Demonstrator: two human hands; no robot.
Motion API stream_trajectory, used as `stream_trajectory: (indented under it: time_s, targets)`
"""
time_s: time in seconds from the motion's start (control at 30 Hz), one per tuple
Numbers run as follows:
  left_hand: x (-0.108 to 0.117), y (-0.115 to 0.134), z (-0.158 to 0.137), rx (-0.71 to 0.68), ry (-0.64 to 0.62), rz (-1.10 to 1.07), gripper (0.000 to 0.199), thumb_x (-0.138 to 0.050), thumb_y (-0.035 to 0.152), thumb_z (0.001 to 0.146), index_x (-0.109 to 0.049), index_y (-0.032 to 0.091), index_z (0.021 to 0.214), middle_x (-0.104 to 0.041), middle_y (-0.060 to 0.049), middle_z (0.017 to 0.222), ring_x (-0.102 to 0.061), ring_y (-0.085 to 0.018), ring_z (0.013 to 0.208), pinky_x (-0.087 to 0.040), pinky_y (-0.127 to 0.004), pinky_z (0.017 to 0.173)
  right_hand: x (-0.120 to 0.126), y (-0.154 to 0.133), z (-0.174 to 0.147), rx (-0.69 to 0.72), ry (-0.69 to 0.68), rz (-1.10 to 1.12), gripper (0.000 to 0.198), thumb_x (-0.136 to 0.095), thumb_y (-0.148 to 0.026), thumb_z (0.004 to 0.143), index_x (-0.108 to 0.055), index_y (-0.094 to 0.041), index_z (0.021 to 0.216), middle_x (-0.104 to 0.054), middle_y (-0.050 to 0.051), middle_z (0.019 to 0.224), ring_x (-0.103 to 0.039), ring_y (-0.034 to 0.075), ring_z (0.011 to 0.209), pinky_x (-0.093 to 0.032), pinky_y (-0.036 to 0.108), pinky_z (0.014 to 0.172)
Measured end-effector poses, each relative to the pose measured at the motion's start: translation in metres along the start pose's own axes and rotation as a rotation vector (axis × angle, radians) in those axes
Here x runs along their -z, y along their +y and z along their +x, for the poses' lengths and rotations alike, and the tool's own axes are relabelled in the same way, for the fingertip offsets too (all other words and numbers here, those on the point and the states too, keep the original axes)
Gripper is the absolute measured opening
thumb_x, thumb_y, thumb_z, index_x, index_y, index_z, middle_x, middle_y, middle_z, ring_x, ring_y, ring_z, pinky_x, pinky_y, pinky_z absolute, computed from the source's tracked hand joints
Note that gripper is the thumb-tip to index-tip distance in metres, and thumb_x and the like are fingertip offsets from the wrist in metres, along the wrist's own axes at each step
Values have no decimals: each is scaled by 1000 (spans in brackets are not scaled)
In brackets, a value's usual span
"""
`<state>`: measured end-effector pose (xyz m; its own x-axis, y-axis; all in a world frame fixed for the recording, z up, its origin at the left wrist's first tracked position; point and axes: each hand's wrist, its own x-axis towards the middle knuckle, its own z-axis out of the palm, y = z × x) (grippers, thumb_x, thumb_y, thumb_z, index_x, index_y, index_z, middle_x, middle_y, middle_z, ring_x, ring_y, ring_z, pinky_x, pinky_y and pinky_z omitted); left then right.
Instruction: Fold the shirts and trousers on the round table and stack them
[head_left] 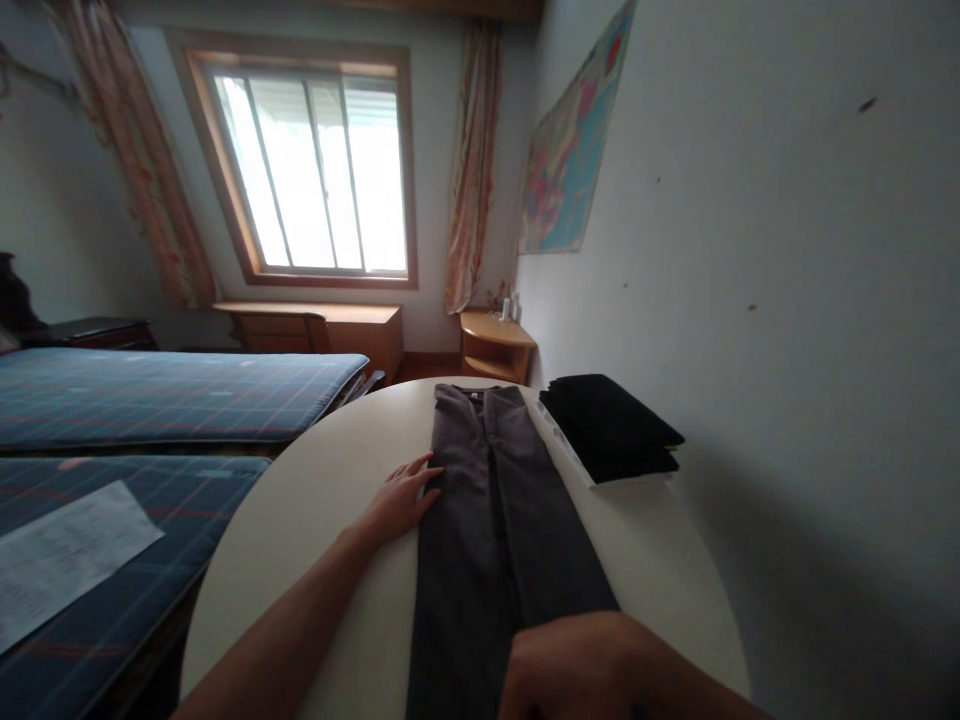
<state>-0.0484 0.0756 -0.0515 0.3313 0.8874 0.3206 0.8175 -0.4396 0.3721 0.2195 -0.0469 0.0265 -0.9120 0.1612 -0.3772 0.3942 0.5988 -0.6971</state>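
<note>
Dark grey trousers [461, 500] lie lengthwise on a round white table [315, 560]. Their waistband, with a small label inside, is at the far edge, and the two legs run toward me. My left hand [405, 497] rests at the left edge of the trousers below the waist, fingers apart and touching the cloth. Over the near part of the legs is my right hand [577, 660], its back turned to me. The right fingers are hidden by the hand and the frame's lower edge, so what they hold cannot be seen.
A stack of folded black cloth [607, 425] sits on a white base at the table's right, near the wall [787, 400]. Plaid mattresses [172, 390] are at the left, one bearing a paper sheet [75, 555]. A corner shelf [495, 330] stands beyond the table.
</note>
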Motion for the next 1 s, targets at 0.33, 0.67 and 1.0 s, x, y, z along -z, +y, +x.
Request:
stream_trajectory:
  time_s: [0.33,0.67,1.0]
  targets:
    - [21,64,-7,-444,-156,-56,28,-51,27,96,-66,30,119,-68,-3,115,-61,-20,108,-49,-33,97,70,70,16,-579,905,-237,28,-57,-40,90,-76,-20,89,-77,8,89,-70,22,81,-43,28,66]
    - [18,102,-18,-677,-318,52,22,-51,25,96,-65,31,112,-68,-1,114,-64,-19,98,-50,-31,87,68,111,40,-357,1096,3,31,-60,-44,87,-75,-17,90,-76,5,83,-69,18,75,-46,27,71]
    - [9,110,-27,-615,-299,-63,41,-68,38,84,-58,28,123,-55,-5,138,-53,-27,124,-39,-44,110,64,111,35,-455,1129,-160,39,-62,-41,87,-64,-18,119,-72,6,97,-66,20,87,-46,33,84]
